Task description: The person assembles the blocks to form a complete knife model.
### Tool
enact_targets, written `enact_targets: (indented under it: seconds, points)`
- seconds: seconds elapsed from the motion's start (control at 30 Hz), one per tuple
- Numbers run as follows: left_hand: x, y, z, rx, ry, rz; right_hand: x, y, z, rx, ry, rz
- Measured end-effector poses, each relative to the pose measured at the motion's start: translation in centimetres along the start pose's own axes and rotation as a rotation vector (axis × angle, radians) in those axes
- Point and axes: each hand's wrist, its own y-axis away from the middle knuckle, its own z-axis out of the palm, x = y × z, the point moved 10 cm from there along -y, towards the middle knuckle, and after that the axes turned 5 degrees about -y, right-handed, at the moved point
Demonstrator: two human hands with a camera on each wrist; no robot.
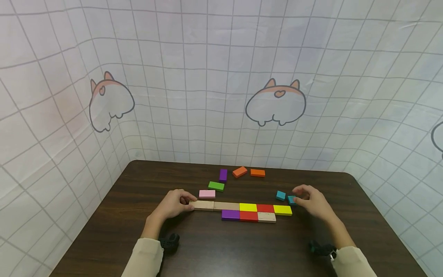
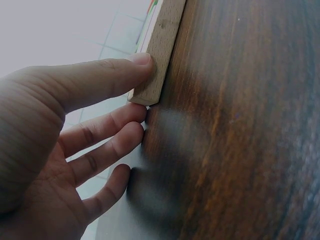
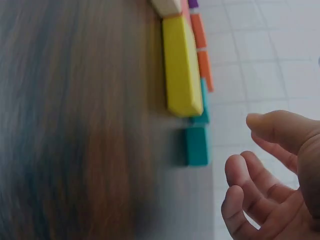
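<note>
Two rows of flat wooden blocks lie against each other on the table. At the left end of the back row, my left hand (image 1: 175, 204) pinches a plain wood block (image 1: 203, 206). The left wrist view has the thumb on that block's near side, while the index finger is hidden behind it. My right hand (image 1: 313, 202) hovers with loosely bent fingers beside a teal block (image 1: 291, 200), holding nothing. The right wrist view shows a gap between its fingers and the teal block (image 3: 198, 146). A yellow block (image 1: 282, 210) ends the back row on the right.
Behind the rows lie a pink block (image 1: 207, 194), a green block (image 1: 216, 186), a purple block (image 1: 223, 176), two orange blocks (image 1: 257, 173) and another teal block (image 1: 280, 196). A grid-patterned curtain (image 1: 194, 96) encloses the dark table (image 1: 138, 184) at the back and sides.
</note>
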Motion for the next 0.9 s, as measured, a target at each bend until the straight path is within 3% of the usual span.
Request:
enact_targets:
  seconds: [0.43, 0.9]
  points:
    - [-0.1, 0.1, -0.1, 0.006, 0.002, -0.003, 3.0, -0.8, 1.1, -0.137, -0.049, 0.002]
    - [0.1, 0.1, -0.1, 0.004, 0.001, -0.007, 3.0, -1.6, 1.4, -0.157, 0.036, -0.017]
